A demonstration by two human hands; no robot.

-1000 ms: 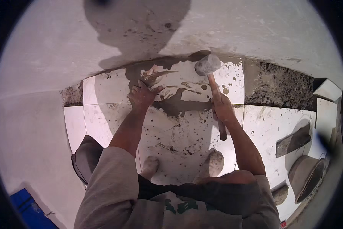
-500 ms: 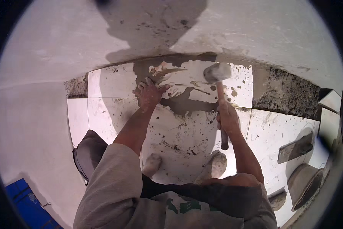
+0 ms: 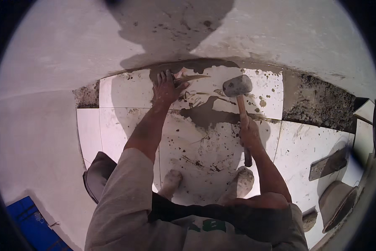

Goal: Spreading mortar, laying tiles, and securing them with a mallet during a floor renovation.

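Note:
My left hand (image 3: 167, 87) lies with fingers apart on a white, mortar-smeared tile (image 3: 263, 100) along the wall. My right hand (image 3: 250, 133) grips the wooden handle of a mallet (image 3: 237, 85), whose grey, stained head is over that tile; whether it touches cannot be told. Wet grey slurry (image 3: 209, 115) spreads along the seam between this tile and the nearer row, with spatters around it.
A plain wall (image 3: 288, 37) curves above. Rough mortar bed (image 3: 322, 100) lies right of the tile. A flat trowel-like tool (image 3: 324, 167), a bucket (image 3: 334, 205) and leaning tiles (image 3: 361, 138) are at right. A dark bag (image 3: 96, 175) and blue object (image 3: 33, 221) are at left.
The mallet head has come down and nearer to me. My left hand has slid a little toward the wall. The view has shifted slightly.

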